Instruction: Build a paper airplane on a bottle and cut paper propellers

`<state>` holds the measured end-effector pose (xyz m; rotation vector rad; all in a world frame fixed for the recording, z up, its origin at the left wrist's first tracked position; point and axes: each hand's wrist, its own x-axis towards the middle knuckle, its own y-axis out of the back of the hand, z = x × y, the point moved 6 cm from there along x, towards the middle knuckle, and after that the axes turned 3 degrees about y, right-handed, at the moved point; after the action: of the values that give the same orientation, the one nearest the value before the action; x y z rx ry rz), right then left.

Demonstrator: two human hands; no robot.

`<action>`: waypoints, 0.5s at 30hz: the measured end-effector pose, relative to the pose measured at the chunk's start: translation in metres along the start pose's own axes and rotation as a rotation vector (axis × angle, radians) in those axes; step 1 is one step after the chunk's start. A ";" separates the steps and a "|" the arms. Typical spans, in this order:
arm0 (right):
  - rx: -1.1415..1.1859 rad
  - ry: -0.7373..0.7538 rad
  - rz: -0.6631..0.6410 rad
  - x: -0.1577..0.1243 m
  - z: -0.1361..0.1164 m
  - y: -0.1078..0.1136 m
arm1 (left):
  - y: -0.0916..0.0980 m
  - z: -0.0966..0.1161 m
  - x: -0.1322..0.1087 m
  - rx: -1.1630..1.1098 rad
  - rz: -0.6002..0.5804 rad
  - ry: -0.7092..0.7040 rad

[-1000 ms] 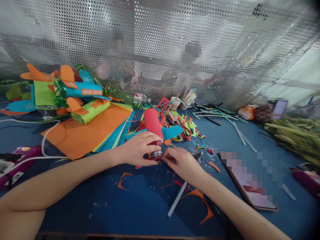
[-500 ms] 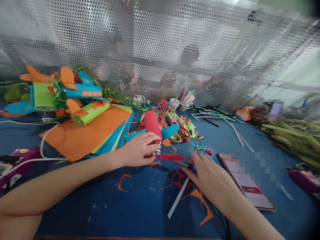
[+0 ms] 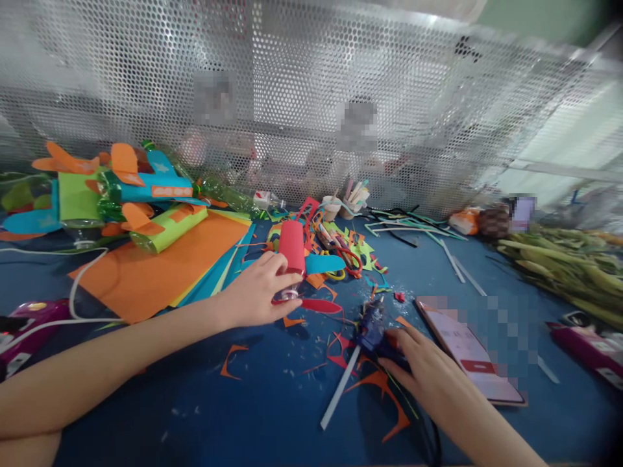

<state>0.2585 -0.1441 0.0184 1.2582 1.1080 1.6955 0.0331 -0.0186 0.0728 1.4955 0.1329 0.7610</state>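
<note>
Red propeller [image 3: 318,305] nearest, then a clear neck, blue wings and red tube: the bottle plane [image 3: 291,250] points its nose at the wearer, its long axis running almost straight away. Its neck sits between thumb and fingers of the left grip [image 3: 257,290], clamped there; the right grip [image 3: 421,360], off to its right, is closed about the handle of a dark blue glue gun [image 3: 372,329]. Orange scraps [image 3: 396,415] dot the blue surface [image 3: 233,421]; beyond lie coloured sheets [image 3: 170,269], then cups [image 3: 331,209] before a perforated screen [image 3: 296,71].
</note>
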 end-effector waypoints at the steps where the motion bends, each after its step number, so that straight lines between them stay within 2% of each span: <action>1: 0.035 -0.020 0.004 0.004 0.001 0.000 | 0.000 -0.002 0.001 0.029 -0.008 0.041; 5: 0.138 -0.073 0.038 0.025 0.011 -0.002 | -0.009 -0.002 0.006 0.071 -0.054 0.093; 11: 0.090 -0.048 0.073 0.041 0.029 -0.015 | -0.010 -0.001 0.007 0.054 -0.087 0.108; 15: -0.001 -0.015 0.043 0.042 0.027 -0.009 | -0.002 -0.018 0.007 0.038 -0.101 0.175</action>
<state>0.2751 -0.0969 0.0281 1.3005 1.0784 1.7148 0.0302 0.0003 0.0710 1.4451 0.3536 0.8101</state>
